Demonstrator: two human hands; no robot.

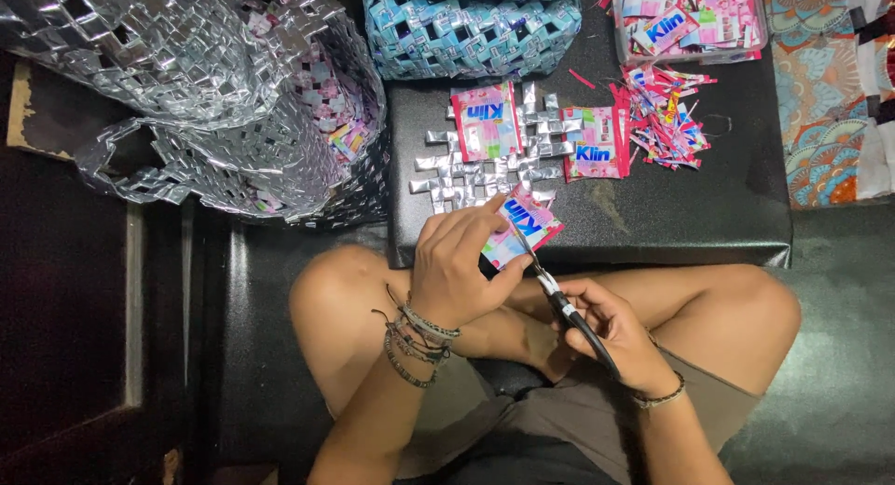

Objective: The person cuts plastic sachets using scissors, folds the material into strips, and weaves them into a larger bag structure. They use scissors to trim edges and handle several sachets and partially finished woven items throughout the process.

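Note:
My left hand [457,266] pinches a small pink and white sachet wrapper [524,226] at the near edge of a black board [690,205]. My right hand [611,331] grips black-handled scissors [559,303], whose blades reach up into the wrapper. Just beyond lies a silver woven mat of folded strips [480,173] with two more pink sachets, one [485,120] and another [595,142], lying on it. I sit cross-legged, knees to either side.
A large silver woven bag [214,94] stands at the left. A blue woven piece [466,33] lies at the back. A clear box of pink sachets [690,19] sits back right, with a heap of cut strips [667,112] below it. Patterned cloth [830,94] lies at the right.

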